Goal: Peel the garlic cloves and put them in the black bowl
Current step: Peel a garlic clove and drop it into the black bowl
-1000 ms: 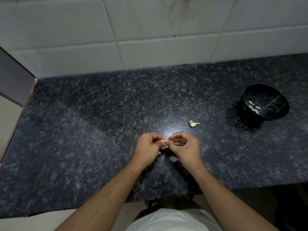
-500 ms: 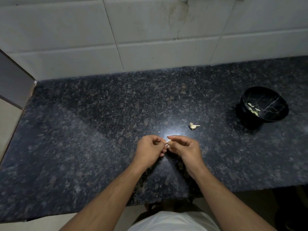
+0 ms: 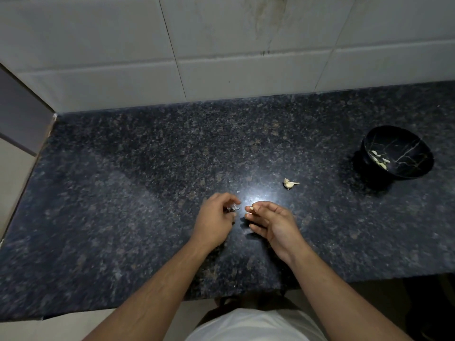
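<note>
Left hand (image 3: 216, 217) pinches peel, right hand (image 3: 268, 217) pinches a clove; unpeeled clove (image 3: 290, 184) (loose) lies before the black bowl (image 3: 418, 148).

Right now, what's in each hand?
Left hand: pinches bits of garlic skin.
Right hand: pinches a garlic clove at its fingertips.

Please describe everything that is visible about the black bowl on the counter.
The black bowl is round and glossy, with thin pale veins like marble on its inner wall. It stands on a narrower dark base, and its mouth faces toward the camera. It sits on the dark speckled counter, far to the right, beyond the right hand. Inside, against the left wall, lie a few pale garlic cloves. No hand touches it.
</note>
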